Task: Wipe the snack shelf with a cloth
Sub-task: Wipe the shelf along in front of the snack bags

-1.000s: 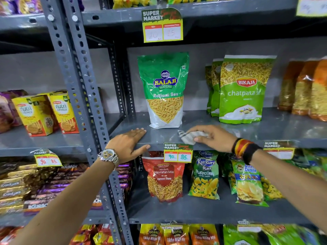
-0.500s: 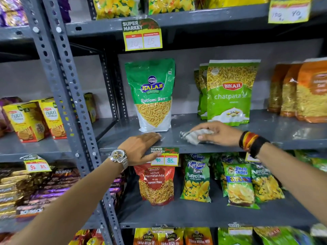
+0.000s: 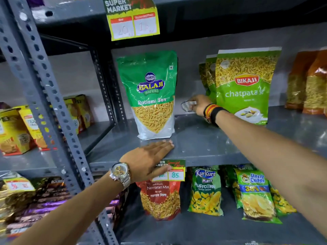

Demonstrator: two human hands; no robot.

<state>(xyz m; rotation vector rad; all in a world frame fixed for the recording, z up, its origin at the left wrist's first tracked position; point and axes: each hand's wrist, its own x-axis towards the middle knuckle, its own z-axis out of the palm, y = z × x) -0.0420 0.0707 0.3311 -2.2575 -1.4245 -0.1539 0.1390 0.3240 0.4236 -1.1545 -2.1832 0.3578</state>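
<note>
Reaching deep now, the right hand (image 3: 199, 105) is at the back of the snack shelf (image 3: 203, 144), fingers curled tight around a bunched grey cloth (image 3: 188, 105), working the gap between the Balaji sev pouch (image 3: 153, 96) and the Bikaji chatpata bag (image 3: 246, 85). The left hand (image 3: 150, 156) lies flat and open on the shelf's front edge, holding nothing, its thumb over the price tag (image 3: 174, 171) (a brace, by the look of it). How far along? Hard to call: the grey metal shows no clear line between wiped and unwiped. The middle bay is getting attention at the rear; the strip under the pouches, the stretch before the orange packets (image 3: 309, 82) on the right, and the front lip under that resting palm all look left to do.
</note>
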